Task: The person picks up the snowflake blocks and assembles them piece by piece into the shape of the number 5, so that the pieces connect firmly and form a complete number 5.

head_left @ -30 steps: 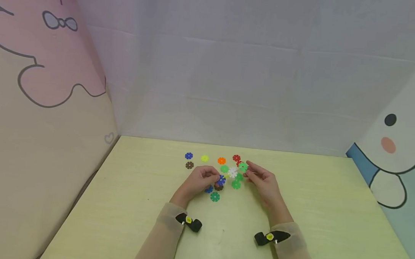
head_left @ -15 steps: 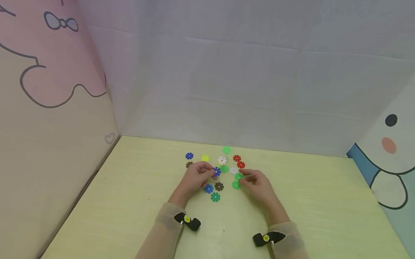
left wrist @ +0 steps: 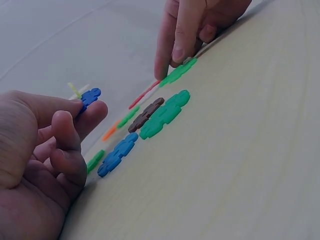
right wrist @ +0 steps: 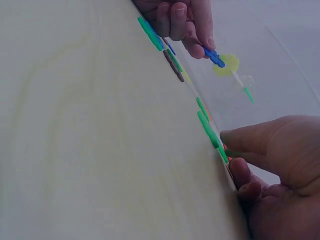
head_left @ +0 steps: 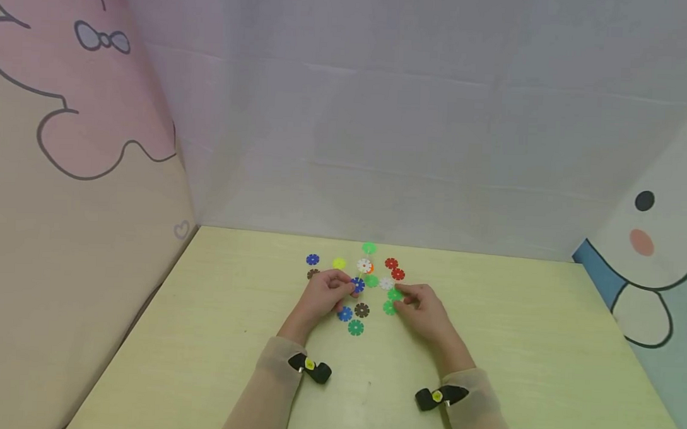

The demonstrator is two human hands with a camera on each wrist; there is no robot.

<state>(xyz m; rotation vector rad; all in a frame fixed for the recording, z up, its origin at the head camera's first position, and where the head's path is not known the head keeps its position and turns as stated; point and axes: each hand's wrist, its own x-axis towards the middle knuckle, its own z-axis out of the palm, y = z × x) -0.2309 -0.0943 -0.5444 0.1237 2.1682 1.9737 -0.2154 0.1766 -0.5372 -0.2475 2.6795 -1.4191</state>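
Note:
My left hand (head_left: 322,297) pinches a blue notched plastic disc (head_left: 357,284) between thumb and forefinger, above the table. Joined to it in a chain are a yellow disc (right wrist: 226,65), a white disc (head_left: 364,266) and, at the far end, a light green disc (head_left: 369,247). My right hand (head_left: 425,312) is low at the table, its thumb and forefinger apart beside two green discs (head_left: 394,294) that lie there. In the left wrist view, one right fingertip appears to touch a green disc (left wrist: 178,72); I see no disc lifted by that hand.
Loose discs lie flat around the hands: two red (head_left: 397,274), a white one (head_left: 386,283), an orange one (head_left: 370,270) partly behind the chain, a brown one (head_left: 362,310), a blue one (head_left: 345,313) and several others. The pale wooden table (head_left: 543,348) ends at a white backdrop (head_left: 346,145).
My right hand has let go of the chain's green end disc and moved down to the green discs on the table. My left hand has shifted slightly left, the chain now pointing away.

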